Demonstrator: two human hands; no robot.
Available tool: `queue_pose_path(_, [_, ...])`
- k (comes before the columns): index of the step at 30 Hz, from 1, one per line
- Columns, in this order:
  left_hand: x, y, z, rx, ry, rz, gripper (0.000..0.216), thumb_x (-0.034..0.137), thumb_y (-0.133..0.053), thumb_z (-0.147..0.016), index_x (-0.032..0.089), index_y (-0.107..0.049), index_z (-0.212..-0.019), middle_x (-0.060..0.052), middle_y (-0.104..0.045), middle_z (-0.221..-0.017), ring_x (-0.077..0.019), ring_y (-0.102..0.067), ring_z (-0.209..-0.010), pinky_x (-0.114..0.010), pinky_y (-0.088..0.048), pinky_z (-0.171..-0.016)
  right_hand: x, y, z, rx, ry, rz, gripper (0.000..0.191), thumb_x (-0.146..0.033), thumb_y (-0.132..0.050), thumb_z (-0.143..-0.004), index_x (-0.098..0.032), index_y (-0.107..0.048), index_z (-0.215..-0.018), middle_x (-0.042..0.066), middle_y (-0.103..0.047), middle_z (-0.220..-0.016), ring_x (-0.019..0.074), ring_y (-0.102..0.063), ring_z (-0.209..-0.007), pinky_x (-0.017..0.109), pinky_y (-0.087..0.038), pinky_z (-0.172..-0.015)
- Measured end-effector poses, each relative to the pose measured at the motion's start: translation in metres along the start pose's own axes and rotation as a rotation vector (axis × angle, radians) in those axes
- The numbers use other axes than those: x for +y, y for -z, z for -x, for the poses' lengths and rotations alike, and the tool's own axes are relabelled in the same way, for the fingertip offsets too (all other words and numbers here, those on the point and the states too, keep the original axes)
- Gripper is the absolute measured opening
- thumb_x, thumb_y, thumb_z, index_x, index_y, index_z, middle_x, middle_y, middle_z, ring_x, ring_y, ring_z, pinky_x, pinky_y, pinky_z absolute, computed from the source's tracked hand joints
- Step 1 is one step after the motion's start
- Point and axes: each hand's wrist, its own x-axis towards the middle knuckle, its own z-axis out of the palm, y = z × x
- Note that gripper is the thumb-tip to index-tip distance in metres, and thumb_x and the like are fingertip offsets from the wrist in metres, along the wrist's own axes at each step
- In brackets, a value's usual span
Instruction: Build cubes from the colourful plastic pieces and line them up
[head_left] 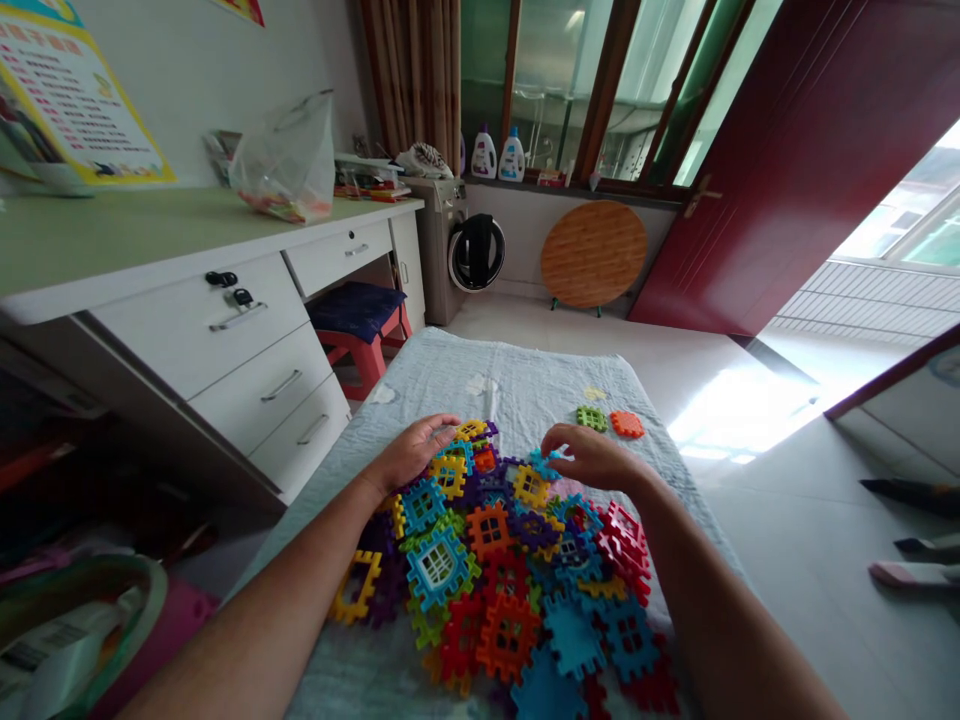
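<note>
A heap of coloured plastic interlocking window-pattern tiles [489, 530] lies on the cloth between my forearms. My left hand [416, 452] rests along the heap's far left edge, fingers stretched, beside a yellow tile [471, 430] and blue and yellow ones. At the far right of the heap, my right hand [592, 456] has its fingers bent and apart, close over a blue tile [543, 464]; whether they touch it is hard to see. Beyond that hand, a green tile [592, 418] and an orange tile [627, 425] lie apart from the heap.
A pale patterned cloth [517, 370] covers the low surface. To the left stand a white desk [225, 330] with a plastic bag [289, 160] on top, and a red stool [360, 330]. A washing machine [442, 250], round wooden board [594, 252] and red door [780, 150] are further back.
</note>
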Motion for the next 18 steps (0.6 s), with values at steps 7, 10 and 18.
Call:
queue_pose_path(7, [0.009,0.000,0.005,-0.183,0.062,0.126,0.044,0.057,-0.053,-0.077,0.022,-0.067,-0.100,-0.004,-0.071,-0.100,-0.0238,-0.065,-0.091,-0.034,-0.051,-0.082,0.006,-0.006,0.000,-0.026,0.019,0.083,0.044,-0.020,-0.065,-0.067,-0.021,-0.056,-0.111,0.007,-0.058,-0.109,0.0203,-0.054,-0.100,0.033,-0.043,-0.087])
queue_pose_path(10, [0.014,0.001,0.007,-0.219,0.088,0.176,0.040,0.055,-0.051,-0.079,0.023,-0.068,-0.097,-0.003,-0.070,-0.097,-0.0231,-0.064,-0.092,-0.034,-0.050,-0.084,0.005,-0.011,-0.001,-0.040,-0.010,0.133,0.043,-0.020,-0.068,-0.066,-0.019,-0.057,-0.107,0.008,-0.057,-0.106,0.0218,-0.052,-0.100,0.034,-0.042,-0.087])
queue_pose_path(18, [0.007,0.000,0.006,-0.185,0.040,0.295,0.029,0.043,-0.055,-0.082,0.020,-0.067,-0.095,-0.004,-0.068,-0.095,-0.0213,-0.061,-0.093,-0.036,-0.045,-0.090,0.009,-0.010,-0.002,0.018,-0.094,0.128,0.046,-0.034,-0.070,-0.067,-0.018,-0.056,-0.107,0.006,-0.059,-0.092,0.0175,-0.055,-0.079,0.029,-0.043,-0.072])
